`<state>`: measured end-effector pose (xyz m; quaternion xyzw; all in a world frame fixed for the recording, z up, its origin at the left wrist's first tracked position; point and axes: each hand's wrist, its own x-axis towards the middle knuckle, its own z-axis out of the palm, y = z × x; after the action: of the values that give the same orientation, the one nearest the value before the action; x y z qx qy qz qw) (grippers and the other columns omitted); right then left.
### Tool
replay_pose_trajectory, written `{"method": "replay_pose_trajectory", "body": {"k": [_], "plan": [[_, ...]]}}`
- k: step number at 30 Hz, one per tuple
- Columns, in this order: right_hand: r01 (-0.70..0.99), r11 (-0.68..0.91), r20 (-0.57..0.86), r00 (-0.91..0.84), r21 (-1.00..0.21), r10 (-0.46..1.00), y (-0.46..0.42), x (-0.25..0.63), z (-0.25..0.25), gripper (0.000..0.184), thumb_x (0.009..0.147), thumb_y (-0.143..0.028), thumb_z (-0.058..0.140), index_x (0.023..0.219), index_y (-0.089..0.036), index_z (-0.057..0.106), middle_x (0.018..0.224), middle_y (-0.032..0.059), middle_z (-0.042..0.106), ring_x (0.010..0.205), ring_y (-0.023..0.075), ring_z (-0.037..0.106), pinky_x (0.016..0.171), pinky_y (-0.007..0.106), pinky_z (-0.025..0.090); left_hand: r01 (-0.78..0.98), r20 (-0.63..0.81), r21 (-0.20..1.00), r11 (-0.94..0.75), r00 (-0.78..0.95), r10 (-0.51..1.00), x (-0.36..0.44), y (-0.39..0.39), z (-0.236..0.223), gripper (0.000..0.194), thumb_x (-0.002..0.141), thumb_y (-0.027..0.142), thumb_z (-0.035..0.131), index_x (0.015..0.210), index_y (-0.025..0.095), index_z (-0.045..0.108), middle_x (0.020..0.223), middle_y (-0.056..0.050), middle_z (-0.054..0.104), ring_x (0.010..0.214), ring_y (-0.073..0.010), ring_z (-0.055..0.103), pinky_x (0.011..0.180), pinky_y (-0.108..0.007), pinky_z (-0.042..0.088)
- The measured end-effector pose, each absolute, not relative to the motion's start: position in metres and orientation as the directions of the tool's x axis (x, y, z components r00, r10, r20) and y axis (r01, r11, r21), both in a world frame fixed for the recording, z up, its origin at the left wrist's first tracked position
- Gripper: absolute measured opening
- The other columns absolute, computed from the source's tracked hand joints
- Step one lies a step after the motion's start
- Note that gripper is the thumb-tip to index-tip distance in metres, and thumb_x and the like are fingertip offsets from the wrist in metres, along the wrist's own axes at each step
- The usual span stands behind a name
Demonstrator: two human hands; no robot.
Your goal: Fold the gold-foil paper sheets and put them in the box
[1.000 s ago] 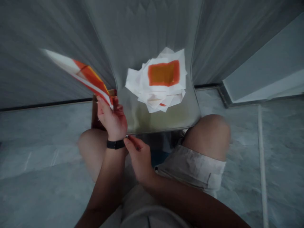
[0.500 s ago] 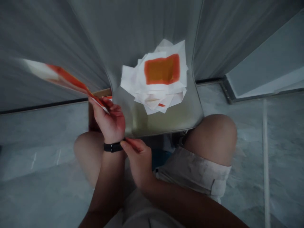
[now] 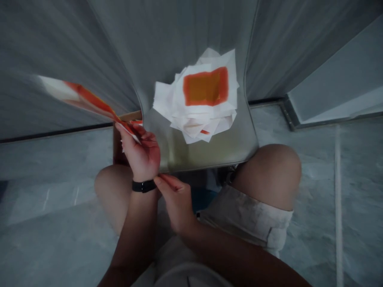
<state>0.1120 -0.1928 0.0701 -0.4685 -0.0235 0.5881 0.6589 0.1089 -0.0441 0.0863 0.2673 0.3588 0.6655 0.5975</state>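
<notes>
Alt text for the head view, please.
The left hand holds up a motion-blurred white-and-orange sheet, and the right hand pinches a thin reddish strip beside the left wrist. Beyond them, a loose stack of white sheets, topped by an orange rectangle, lies on a glossy panel between the knees.

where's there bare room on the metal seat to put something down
The metal seat has a bare strip between the paper pile and its near edge, and a narrow one right of the pile. The floor is open beyond the right knee. It is crowded at the seat's left corner by the left hand.
</notes>
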Motion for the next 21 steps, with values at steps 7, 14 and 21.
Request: {"method": "replay_pose_trajectory", "body": {"k": [7, 14, 21], "plan": [[-0.818, -0.165, -0.658, 0.305, -0.552, 0.689, -0.193, 0.108, 0.071, 0.034, 0.061, -0.036, 0.09, 0.088, -0.022, 0.075, 0.089, 0.0018, 0.078, 0.089, 0.02, 0.072, 0.088, 0.036, 0.057, -0.592, -0.034, 0.805, -0.029, -0.096, 0.995, 0.105, -0.052, 0.083, 0.022, 0.097, 0.047, 0.067, 0.089, 0.027, 0.067, 0.092, 0.004, 0.069, 0.084, -0.006, 0.062, 0.058, -0.016, 0.042], [-0.845, -0.249, -0.737, 0.225, -0.473, 0.637, -0.195, 0.1, 0.072, 0.035, 0.057, -0.039, 0.092, 0.077, -0.022, 0.068, 0.076, -0.0006, 0.072, 0.079, 0.0184, 0.068, 0.076, 0.032, 0.054, -0.584, 0.026, 0.807, -0.082, -0.103, 0.994, 0.092, -0.055, 0.078, 0.014, 0.096, 0.043, 0.069, 0.097, 0.029, 0.067, 0.098, 0.004, 0.067, 0.083, -0.0051, 0.061, 0.059, -0.015, 0.043], [-0.891, -0.318, -0.749, 0.037, -0.325, 0.662, -0.192, 0.107, 0.074, 0.039, 0.054, -0.038, 0.094, 0.077, -0.021, 0.067, 0.074, -0.0032, 0.07, 0.07, 0.0149, 0.064, 0.068, 0.029, 0.049, -0.458, 0.089, 0.877, -0.148, -0.146, 0.985, 0.088, -0.054, 0.078, 0.021, 0.093, 0.049, 0.07, 0.097, 0.029, 0.066, 0.097, 0.002, 0.065, 0.08, -0.0078, 0.06, 0.06, -0.019, 0.043]]}}
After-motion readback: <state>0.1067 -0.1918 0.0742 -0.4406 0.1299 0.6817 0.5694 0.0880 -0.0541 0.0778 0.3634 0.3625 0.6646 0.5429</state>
